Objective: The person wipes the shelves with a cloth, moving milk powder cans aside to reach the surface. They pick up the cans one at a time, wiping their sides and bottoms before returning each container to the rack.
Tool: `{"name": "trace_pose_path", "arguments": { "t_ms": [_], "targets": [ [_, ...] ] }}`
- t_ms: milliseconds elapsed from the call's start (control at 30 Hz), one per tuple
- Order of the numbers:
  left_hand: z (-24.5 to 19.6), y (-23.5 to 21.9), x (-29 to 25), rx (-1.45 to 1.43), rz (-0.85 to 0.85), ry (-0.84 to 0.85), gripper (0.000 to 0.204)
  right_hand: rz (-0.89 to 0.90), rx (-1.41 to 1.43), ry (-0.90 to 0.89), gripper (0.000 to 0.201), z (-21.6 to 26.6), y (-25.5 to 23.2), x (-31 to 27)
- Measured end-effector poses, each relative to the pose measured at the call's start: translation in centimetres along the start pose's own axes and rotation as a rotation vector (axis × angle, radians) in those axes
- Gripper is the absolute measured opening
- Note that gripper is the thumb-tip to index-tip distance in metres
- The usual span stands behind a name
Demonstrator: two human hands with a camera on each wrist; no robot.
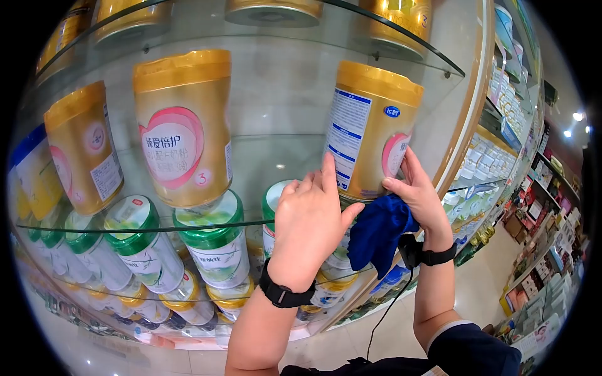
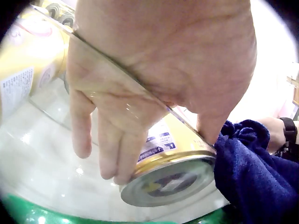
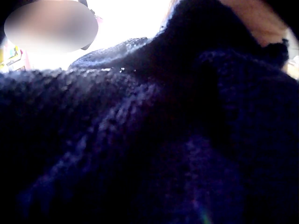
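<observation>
A gold can (image 1: 370, 138) with a blue-and-white text panel and a pink oval stands upright at the right of the glass shelf. My left hand (image 1: 313, 219) is at its lower left, index finger straight against the text panel and thumb spread; the left wrist view shows the hand (image 2: 163, 70) above the can's silver base (image 2: 168, 182). At the lower right, my right hand (image 1: 423, 194) grips the can, thumb in front. A blue cloth (image 1: 379, 235) hangs from that hand and fills most of the right wrist view as dark fabric (image 3: 140, 140).
Two gold cans (image 1: 182, 125) stand to the left on the same glass shelf (image 1: 150, 229). Green-lidded cans (image 1: 213, 250) are on the shelf below, and more gold cans (image 1: 401, 22) above. Further shelves of goods (image 1: 495, 153) line the right side.
</observation>
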State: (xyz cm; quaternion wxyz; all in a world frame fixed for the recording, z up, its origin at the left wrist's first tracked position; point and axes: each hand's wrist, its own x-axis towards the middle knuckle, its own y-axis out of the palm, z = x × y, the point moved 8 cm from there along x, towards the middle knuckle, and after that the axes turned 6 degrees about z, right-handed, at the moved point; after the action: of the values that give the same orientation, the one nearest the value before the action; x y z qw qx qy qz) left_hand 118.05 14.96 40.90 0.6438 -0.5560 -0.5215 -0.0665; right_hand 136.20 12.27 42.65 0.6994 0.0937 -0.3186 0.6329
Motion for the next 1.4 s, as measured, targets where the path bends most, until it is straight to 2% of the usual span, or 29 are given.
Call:
{"name": "trace_pose_path", "arguments": {
  "t_ms": [367, 467, 600, 1033, 1400],
  "targets": [
    [0.2, 0.0, 0.2, -0.003, -0.034, 0.016, 0.089, -0.017, -0.017, 0.037, 0.086, 0.3, 0.2, -0.1],
    [0.0, -0.1, 0.2, 0.009, -0.024, 0.028, 0.088, -0.046, -0.131, 0.017, 0.088, -0.2, -0.6, -0.1],
    [-0.2, 0.0, 0.1, 0.013, 0.002, 0.038, 0.088, -0.011, -0.038, 0.021, 0.092, 0.3, 0.0, -0.2],
    [-0.2, 0.1, 0.2, 0.021, 0.033, 0.019, 0.086, -0.03, -0.077, 0.058, 0.096, -0.9, -1.0, -0.3],
    [-0.4, 0.2, 0.3, 0.028, 0.022, 0.036, 0.086, -0.001, -0.04, 0.021, 0.095, -1.0, -1.4, -0.2]
  ]
}}
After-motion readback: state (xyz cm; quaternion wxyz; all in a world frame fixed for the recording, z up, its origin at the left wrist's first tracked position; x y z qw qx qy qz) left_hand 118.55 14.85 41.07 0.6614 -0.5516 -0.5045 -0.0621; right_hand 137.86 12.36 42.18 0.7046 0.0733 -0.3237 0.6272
